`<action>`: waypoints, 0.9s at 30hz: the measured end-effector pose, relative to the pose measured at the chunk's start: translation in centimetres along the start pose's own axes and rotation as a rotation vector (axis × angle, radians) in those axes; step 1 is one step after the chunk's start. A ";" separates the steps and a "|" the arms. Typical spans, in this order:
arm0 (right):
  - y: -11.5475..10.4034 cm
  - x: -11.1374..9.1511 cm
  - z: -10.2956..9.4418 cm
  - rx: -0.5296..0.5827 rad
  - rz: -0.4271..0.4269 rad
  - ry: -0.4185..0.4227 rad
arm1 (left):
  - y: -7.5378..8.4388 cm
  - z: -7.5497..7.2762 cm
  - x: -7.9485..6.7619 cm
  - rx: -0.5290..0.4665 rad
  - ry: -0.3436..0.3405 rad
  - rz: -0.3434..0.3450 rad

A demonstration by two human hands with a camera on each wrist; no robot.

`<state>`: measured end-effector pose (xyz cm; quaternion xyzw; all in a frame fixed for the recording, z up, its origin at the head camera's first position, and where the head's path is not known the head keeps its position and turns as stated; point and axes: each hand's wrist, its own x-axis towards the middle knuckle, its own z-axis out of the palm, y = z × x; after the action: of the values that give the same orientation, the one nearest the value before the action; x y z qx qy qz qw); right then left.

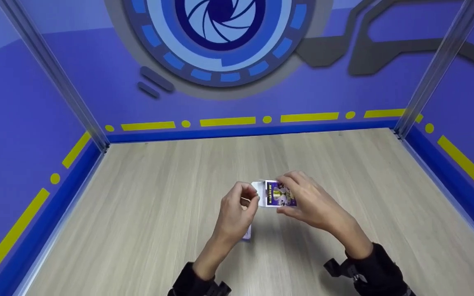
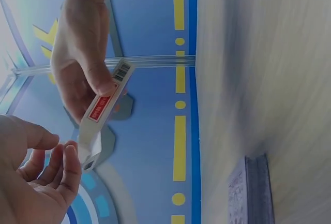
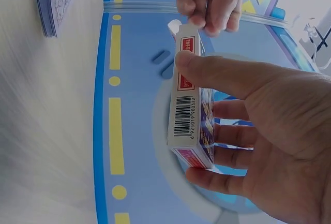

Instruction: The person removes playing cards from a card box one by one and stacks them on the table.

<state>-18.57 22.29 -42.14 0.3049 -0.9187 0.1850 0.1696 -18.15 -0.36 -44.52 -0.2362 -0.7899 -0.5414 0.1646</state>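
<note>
My right hand [image 1: 313, 201] grips a small playing-card box [image 1: 280, 194], thumb on one narrow side and fingers on the opposite one. Its printed face looks up in the head view; the barcode side [image 3: 183, 115] shows in the right wrist view. The white end flap [image 1: 259, 193] stands open at the box's left end. Close against that flap is my left hand [image 1: 237, 209], its fingers loosely bent, with nothing visible between thumb and fingers [image 2: 70, 169]. Whether they touch the flap is unclear. A stack of playing cards [image 2: 248, 193] lies on the table, mostly hidden by my left hand in the head view.
The wood-grain table [image 1: 159, 185] is enclosed by blue printed panels [image 1: 76, 74] at the back and both sides. Metal corner posts [image 1: 434, 74] join the panels. Dark wrist mounts [image 1: 375, 267] sit on both forearms.
</note>
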 end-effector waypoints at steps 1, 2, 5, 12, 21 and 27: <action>-0.2 0.0 0.1 0.001 -0.005 -0.005 | -0.1 0.1 0.0 0.002 0.007 -0.007; -0.4 0.1 0.1 0.004 -0.009 -0.009 | -0.2 0.1 0.0 0.003 0.011 -0.017; -0.8 0.2 0.3 0.011 -0.024 -0.021 | -0.7 0.2 0.0 -0.007 0.001 -0.050; -1.2 0.3 0.6 0.026 -0.060 -0.016 | -1.2 -0.2 0.2 -0.061 -0.076 -0.161; -1.2 0.3 0.7 0.042 -0.082 -0.024 | -1.0 -0.2 0.3 -0.097 -0.074 -0.227; -1.2 0.3 0.7 0.035 -0.084 -0.030 | -0.8 0.0 0.3 -0.107 -0.067 -0.250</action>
<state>-18.18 20.93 -42.37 0.3489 -0.9042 0.1891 0.1580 -18.81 -0.58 -44.98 -0.1623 -0.7883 -0.5907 0.0565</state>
